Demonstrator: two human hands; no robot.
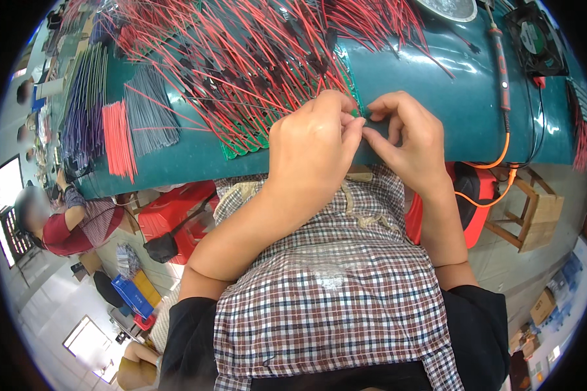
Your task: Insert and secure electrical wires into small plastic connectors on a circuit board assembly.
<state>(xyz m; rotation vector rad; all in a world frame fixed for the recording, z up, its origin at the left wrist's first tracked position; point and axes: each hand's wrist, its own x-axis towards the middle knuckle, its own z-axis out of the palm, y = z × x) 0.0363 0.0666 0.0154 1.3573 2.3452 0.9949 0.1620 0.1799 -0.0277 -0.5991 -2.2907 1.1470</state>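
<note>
At the near edge of green circuit boards (241, 144), my left hand (313, 140) is closed, its thumb and index finger pinched together. Whatever sits in that pinch is too small or hidden to make out. Just to its right, my right hand (411, 133) curves inward, thumb and index tips a little apart, with nothing visible between them. The fingertips of both hands almost meet over the table edge. Many red and black wires (241, 72) with black ends lie across the boards, beyond and left of my left hand.
On the teal table mat (430, 85) lie bundles of red wires (119, 140), grey wires (151, 107) and purple wires (85, 104). To the right are a soldering iron (499, 72) with an orange cable, a black fan (535, 40) and a metal bowl (451, 8). Another person (72, 221) sits at left.
</note>
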